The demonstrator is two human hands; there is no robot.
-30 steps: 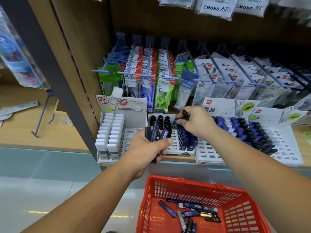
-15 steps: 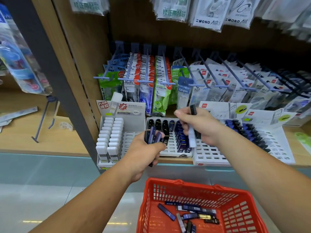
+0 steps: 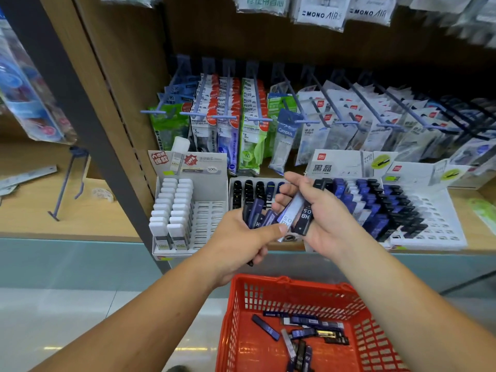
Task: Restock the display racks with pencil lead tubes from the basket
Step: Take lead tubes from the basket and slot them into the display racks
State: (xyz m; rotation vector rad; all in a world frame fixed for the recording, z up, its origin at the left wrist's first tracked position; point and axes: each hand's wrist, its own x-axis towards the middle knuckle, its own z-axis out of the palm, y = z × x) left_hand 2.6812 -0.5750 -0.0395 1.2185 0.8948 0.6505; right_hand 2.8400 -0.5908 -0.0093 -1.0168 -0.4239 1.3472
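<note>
- Head view, left hand (image 3: 239, 245): I see its fingers curled round a bundle of lead tubes (image 3: 256, 220), dark blue and black. The thumb lies across their fronts. The bundle stands up out of the fist, and one tube end shows below it.
- Head view, right hand (image 3: 330, 226): the fingers (image 3: 280, 204) and thumb pinch two tubes side by side, a pale tube (image 3: 291, 212) and a black tube (image 3: 306, 217) marked HB 0.5. Both slant down from the thumb toward the palm.
- The lower end of the pale tube lies just beside the left thumb tip. I cannot tell whether they touch.
- Behind both sets of fingers: the middle rack (image 3: 230, 194) on the wooden shelf (image 3: 480, 237), with black and blue tubes upright in its back rows. The hands hide its front.
- To the right of the right fingers: the right rack (image 3: 434, 224), a white slotted tray with rows of blue and black tubes on its left half.
- To the left of the left fingers: the left rack (image 3: 212, 218), with two columns of white-capped tubes (image 3: 171, 208).
- Below the fingers, nearer me: the red basket (image 3: 287, 281), with loose tubes (image 3: 308, 332) lying flat on its floor at mixed angles.
- Above the fingers: hanging packets (image 3: 228, 116) on blue hooks, well apart from both hands.
</note>
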